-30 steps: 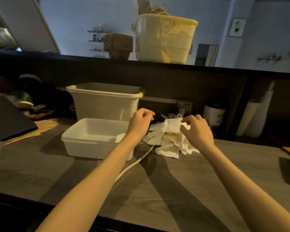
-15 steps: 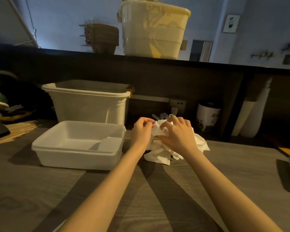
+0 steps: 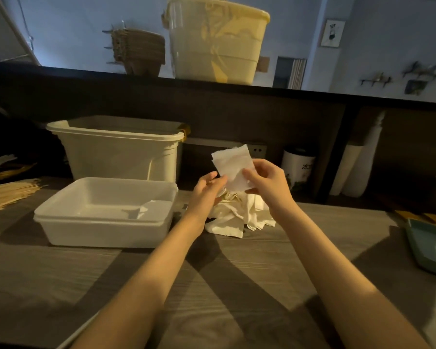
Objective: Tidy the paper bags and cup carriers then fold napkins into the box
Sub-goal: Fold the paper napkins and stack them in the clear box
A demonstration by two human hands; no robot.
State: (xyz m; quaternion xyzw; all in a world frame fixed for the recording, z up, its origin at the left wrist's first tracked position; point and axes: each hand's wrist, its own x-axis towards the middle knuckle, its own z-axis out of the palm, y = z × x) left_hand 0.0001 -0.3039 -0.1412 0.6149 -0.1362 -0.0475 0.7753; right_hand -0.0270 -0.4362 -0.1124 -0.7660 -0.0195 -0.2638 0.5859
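**Napkin up between both hands above the pile**

Held aloft over the heap: one white, flat, squarish paper napkin (image 3: 233, 167), upright and a little tilted, just above the crumpled pile of white paper napkins (image 3: 239, 215) on the grey wood-grain counter (image 3: 237, 285). Pinched at its right edge by the right hand (image 3: 268, 182), thumb in front and fingers curled behind. Met at its lower left corner by the left hand (image 3: 207, 190), fingers loosely extended, thumb and fingertips at the paper's edge; whether actually gripping, cannot tell.

Just left of the pile: the shallow white rectangular plastic box (image 3: 106, 222), one folded white napkin (image 3: 154, 209) lying inside at its right end. Behind that box, against the dark back panel: a taller cream plastic bin (image 3: 121, 152). Right of the pile, further back: a white jar with dark lid (image 3: 297, 168). On the ledge above: a large translucent tub (image 3: 217, 44), with a brown cardboard stack of cup carriers (image 3: 139, 51) to its left. Far left of the box: pale wooden sticks (image 3: 10, 192). At the counter's right edge: a green tray (image 3: 431, 245).
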